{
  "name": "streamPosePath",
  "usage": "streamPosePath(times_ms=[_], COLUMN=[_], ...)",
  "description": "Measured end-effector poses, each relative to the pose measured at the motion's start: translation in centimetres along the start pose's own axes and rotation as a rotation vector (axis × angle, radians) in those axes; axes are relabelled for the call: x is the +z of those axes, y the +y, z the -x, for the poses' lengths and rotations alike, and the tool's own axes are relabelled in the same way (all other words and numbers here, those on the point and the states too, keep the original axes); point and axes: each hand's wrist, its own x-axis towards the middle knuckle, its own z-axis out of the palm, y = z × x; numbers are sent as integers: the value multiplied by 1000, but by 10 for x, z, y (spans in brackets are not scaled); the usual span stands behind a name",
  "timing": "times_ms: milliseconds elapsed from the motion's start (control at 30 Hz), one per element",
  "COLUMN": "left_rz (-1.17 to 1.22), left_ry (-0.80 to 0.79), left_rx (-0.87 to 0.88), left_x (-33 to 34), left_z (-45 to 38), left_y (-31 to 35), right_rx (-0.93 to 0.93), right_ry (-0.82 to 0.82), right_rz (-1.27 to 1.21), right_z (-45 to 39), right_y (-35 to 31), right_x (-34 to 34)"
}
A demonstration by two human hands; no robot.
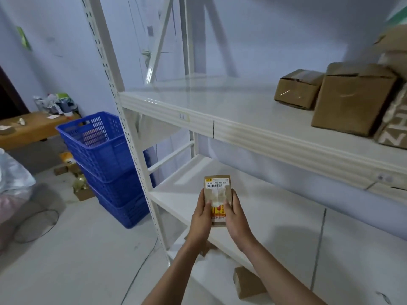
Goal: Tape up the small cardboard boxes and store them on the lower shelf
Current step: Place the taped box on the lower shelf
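Note:
A small brown cardboard box (217, 188) with a white barcode label and a red-yellow sticker is held over the front of the white lower shelf (275, 216). My left hand (201, 216) grips its left side with the thumb on top. My right hand (236, 216) grips its right side the same way. Clear tape runs along the box's top. Whether the box touches the shelf cannot be told.
The upper shelf (220, 106) carries several larger cardboard boxes (352, 97) at the right. Stacked blue baskets (103, 159) stand left of the rack post (130, 137). More small boxes (248, 282) lie below the lower shelf. Scraps and a wire hoop (37, 225) lie on the floor.

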Motion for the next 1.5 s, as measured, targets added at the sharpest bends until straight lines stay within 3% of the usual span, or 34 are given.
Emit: streamPosePath(times_ms=[333,667,833,1000,1300,1400,1500], left_rz=[-55,-103,-158,-367,-684,-828,-1034], left_ry=[15,-44,-162,-425,-768,-689,-525], left_rx=[-76,-185,-207,-265,19,144,480], left_x=[-47,-90,-115,-145,-192,-205,-218], left_z=[-140,-219,-251,-279,-317,-322,-317], left_y=[4,-6,-21,-28,-68,-75,-82], right_rx=[51,141,248,390,516,445,230], right_ry=[21,104,201,297,378,406,411], right_rz=[36,147,194,229,347,531,730], right_z=[-140,-202,-218,-229,-247,-247,-235], right_y=[12,24,33,32,44,39,35], right_x=[56,99,126,159,199,204,209])
